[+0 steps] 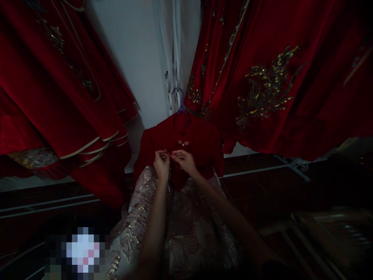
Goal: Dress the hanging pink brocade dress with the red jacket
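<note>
Ornament [173, 154] on the hung jacket [204, 140] is pinched by fingers [160, 154] of left hand [162, 164] and right hand [186, 160], seemingly for steadiness.

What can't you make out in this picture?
All in the head view:
Small piece between the left hand and right hand: tiny, partly covered by the fingers.
Red garment at right: cut off by the top edge.
Thing at lower right: dark, blurred.
Bright patch at lower left: pixelated.

No legible text, labels, numbers or signs
</note>
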A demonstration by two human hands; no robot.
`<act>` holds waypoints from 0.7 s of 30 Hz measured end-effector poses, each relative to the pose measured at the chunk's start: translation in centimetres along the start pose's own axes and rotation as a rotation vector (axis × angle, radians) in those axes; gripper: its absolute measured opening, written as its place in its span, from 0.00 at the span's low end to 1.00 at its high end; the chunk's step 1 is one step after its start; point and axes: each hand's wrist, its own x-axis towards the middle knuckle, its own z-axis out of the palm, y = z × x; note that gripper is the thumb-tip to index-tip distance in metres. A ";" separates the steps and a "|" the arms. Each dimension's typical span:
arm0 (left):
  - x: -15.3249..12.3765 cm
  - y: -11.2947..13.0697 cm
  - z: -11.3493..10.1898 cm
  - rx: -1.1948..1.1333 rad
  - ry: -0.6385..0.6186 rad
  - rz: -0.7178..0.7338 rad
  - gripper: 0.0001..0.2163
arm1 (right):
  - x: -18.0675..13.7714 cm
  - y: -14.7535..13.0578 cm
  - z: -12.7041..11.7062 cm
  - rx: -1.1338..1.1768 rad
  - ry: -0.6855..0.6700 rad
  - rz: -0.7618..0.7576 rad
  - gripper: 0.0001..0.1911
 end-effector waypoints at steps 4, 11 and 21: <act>0.0 -0.1 -0.3 -0.181 0.022 -0.041 0.09 | 0.2 -0.5 0.3 -0.030 0.082 -0.024 0.12; 0.5 -0.8 -0.9 -0.609 -0.046 -0.309 0.17 | 0.0 -0.6 2.4 0.016 0.031 -0.015 0.12; 0.8 -1.1 -2.7 -0.539 -0.232 -0.227 0.19 | 0.2 -1.1 2.5 -0.072 0.091 -0.052 0.11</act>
